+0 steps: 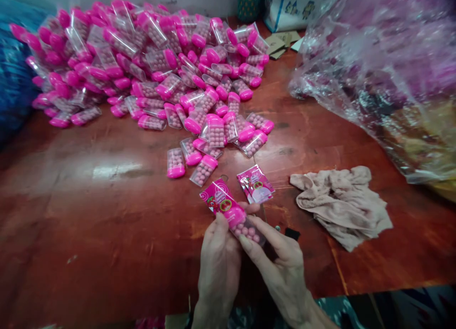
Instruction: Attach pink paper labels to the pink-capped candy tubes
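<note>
My left hand [218, 253] and my right hand [276, 257] meet near the table's front edge. Between them they hold a clear candy case with a pink cap [242, 224], filled with pink balls, and a pink printed label [218, 198] sticks out at its upper left. My left fingers pinch the cap end and the label; my right fingers hold the clear end. A small stack of the same pink labels [255, 183] lies on the table just beyond my right hand.
A large heap of pink-capped candy cases [149, 67] covers the far left and middle of the red-brown table [107, 215]. A crumpled beige cloth [342, 205] lies right. A big clear plastic bag [384, 72] fills the right side.
</note>
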The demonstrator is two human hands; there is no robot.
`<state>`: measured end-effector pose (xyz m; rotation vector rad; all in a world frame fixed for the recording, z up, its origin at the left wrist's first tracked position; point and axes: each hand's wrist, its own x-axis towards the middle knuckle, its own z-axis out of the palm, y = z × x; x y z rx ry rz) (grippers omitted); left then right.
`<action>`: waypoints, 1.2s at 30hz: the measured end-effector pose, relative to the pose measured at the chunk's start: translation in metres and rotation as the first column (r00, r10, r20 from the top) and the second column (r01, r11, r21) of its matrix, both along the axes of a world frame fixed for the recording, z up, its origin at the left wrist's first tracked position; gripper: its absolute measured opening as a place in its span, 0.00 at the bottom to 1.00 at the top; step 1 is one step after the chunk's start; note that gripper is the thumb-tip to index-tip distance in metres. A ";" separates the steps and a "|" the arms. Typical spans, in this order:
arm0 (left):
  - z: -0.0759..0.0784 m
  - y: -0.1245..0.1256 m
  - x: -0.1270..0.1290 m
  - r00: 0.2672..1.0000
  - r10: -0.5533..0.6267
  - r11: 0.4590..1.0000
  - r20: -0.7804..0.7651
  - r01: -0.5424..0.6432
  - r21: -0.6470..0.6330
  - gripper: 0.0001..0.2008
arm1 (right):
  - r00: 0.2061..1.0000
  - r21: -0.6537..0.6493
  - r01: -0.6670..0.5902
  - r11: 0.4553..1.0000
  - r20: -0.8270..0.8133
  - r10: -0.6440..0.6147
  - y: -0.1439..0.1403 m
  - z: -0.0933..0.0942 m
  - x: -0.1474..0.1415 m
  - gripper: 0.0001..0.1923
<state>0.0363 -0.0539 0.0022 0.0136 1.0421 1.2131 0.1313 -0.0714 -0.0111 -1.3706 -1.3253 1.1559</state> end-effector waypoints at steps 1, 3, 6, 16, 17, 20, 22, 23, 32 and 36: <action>0.001 0.000 0.000 1.000 0.022 1.000 -0.008 -0.022 0.002 0.15 | 1.000 -0.041 -0.001 0.999 -0.018 0.001 0.001 0.000 0.000 0.16; 0.001 -0.002 0.000 0.998 0.052 0.999 -0.036 -0.052 0.010 0.15 | 0.999 -0.100 0.003 0.995 -0.051 -0.008 0.001 0.001 -0.001 0.16; -0.002 -0.005 0.005 0.995 0.041 0.999 -0.093 -0.039 0.022 0.13 | 0.996 -0.113 0.038 0.993 -0.078 -0.047 -0.001 0.001 -0.003 0.15; -0.008 -0.009 0.011 0.994 -0.032 0.998 -0.101 0.037 0.046 0.11 | 0.972 -0.242 0.065 0.968 -0.204 -0.117 0.002 0.004 -0.005 0.12; -0.007 -0.009 0.011 0.992 -0.048 0.997 -0.113 0.054 0.049 0.12 | 0.966 -0.268 0.055 0.962 -0.229 -0.119 0.001 0.004 -0.005 0.10; -0.007 -0.011 0.012 0.984 -0.130 0.989 -0.119 0.138 0.059 0.13 | 0.951 -0.322 0.035 0.946 -0.279 -0.130 0.000 0.006 -0.002 0.08; -0.007 -0.011 0.013 0.983 -0.171 0.983 -0.068 0.175 0.059 0.13 | 0.935 -0.369 -0.002 0.929 -0.331 -0.130 0.001 0.009 0.002 0.09; -0.006 -0.011 0.012 0.984 -0.175 0.982 -0.035 0.177 0.060 0.14 | 0.924 -0.396 -0.034 0.918 -0.362 -0.122 0.003 0.010 0.003 0.09; -0.005 0.005 -0.001 0.994 -0.095 0.994 -0.046 0.097 0.052 0.09 | 0.946 -0.409 -0.152 0.900 -0.323 0.013 0.008 0.009 0.004 0.09; -0.004 -0.003 0.003 0.990 -0.143 0.988 -0.011 0.143 0.059 0.10 | 0.935 -0.423 -0.165 0.891 -0.354 0.005 0.006 0.006 0.004 0.07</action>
